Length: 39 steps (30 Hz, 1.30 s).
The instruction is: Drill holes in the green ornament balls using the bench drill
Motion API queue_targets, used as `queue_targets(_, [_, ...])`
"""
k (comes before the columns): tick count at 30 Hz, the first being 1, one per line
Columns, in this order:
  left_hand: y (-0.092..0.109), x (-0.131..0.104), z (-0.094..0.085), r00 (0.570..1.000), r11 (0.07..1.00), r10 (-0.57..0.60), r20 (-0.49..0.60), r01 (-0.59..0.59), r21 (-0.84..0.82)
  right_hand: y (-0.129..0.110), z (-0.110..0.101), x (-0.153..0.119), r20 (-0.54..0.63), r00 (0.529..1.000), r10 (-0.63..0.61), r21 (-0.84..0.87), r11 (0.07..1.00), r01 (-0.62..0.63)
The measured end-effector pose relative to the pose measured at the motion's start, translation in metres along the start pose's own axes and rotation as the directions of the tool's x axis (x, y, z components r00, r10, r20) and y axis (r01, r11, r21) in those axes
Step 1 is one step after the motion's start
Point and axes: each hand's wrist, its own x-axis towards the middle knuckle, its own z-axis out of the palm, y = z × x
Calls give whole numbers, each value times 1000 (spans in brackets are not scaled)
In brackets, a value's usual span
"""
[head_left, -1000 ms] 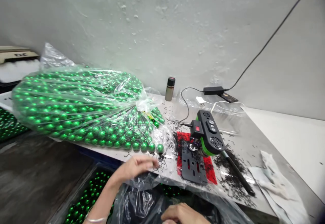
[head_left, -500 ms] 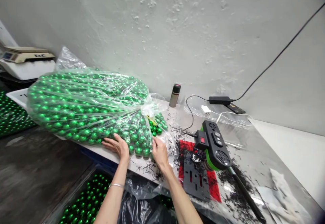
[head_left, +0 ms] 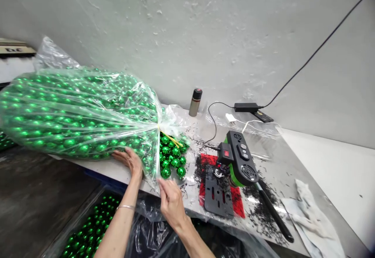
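Observation:
A large clear plastic bag (head_left: pixel 79 127) full of shiny green balls lies on its side on the table, its neck gathered by a yellow tie (head_left: pixel 172 138). My left hand (head_left: pixel 131 162) rests against the bag's lower front side with its fingers stretched out, partly hidden by the bag. With finger and thumb, my right hand (head_left: pixel 172 201) pinches the bag's edge near the table front. Several loose green balls (head_left: pixel 175 162) sit on the table just right of the bag, below the tied neck.
A black-and-green machine (head_left: pixel 241 158) with a long handle stands on a red mat (head_left: pixel 238 207) amid black scraps. Farther back are a bottle (head_left: pixel 195 102) and a power adapter (head_left: pixel 246 107). White cloths (head_left: pixel 312 215) lie right. Below the table, an open bag holds green balls (head_left: pixel 90 223).
My right hand has drawn the bag's edge left and toward me. More loose green balls now show on the table. My left hand still lies against the bag. The view has shifted right.

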Motion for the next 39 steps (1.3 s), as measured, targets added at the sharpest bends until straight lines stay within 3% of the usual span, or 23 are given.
queue_targets(10, [5, -10, -14, 998, 995, 28, 57, -22, -97, 12, 7, -7, 25, 996, 91, -143, 986, -87])
queue_targets(16, [-2, -28, -30, 999, 994, 13, 44, -8, -113, 20, 9, -4, 81, 996, 43, -232, 973, -23])
queue_targets(18, [-2, -43, -31, 992, 987, 121, -36, -125, -105, 18, 6, -3, 91, 996, 18, -263, 965, 7])
queue_targets(19, [-1, -51, -29, 967, 963, 240, -84, -248, -101, 16, 3, -4, 93, 996, 1, -276, 961, 25])
queue_targets(20, [1, -59, -27, 913, 910, 392, -115, -403, -97, 14, 1, -5, 94, 995, -18, -285, 957, 44])
queue_targets(21, [4, -67, -24, 825, 820, 555, -106, -564, -97, 11, -3, -7, 93, 995, -38, -292, 954, 63])
queue_targets(23, [12, -80, -16, 594, 595, 803, 53, -792, -134, 7, -12, -13, 83, 994, -71, -301, 949, 93])
queue_targets(24, [16, -84, -11, 475, 501, 862, 175, -851, -158, 4, -17, -17, 74, 994, -80, -309, 946, 99])
queue_targets(26, [26, -90, -4, 273, 369, 866, 419, -914, -168, 0, -31, -29, 50, 995, -86, -329, 939, 97])
queue_targets(27, [30, -92, 0, 204, 323, 830, 519, -934, -150, -1, -39, -37, 40, 996, -83, -336, 937, 92])
queue_targets(28, [35, -94, 3, 158, 284, 785, 599, -951, -123, -3, -48, -45, 33, 997, -76, -340, 937, 83])
queue_targets(30, [42, -97, 8, 109, 231, 697, 709, -970, -77, -6, -64, -64, 32, 998, -52, -340, 939, 60])
queue_targets(32, [49, -100, 12, 106, 225, 638, 762, -973, -52, -7, -78, -83, 32, 999, -20, -356, 934, 30])
queue_targets(35, [55, -104, 18, 161, 322, 606, 779, -945, -55, -9, -91, -109, 19, 999, 27, -395, 919, -17])
queue_targets(37, [58, -105, 21, 226, 468, 603, 765, -877, -111, -9, -96, -120, 9, 999, 50, -397, 917, -42])
queue_targets(39, [61, -106, 20, 307, 676, 569, 763, -703, -222, -10, -99, -125, 2, 998, 60, -387, 921, -55])
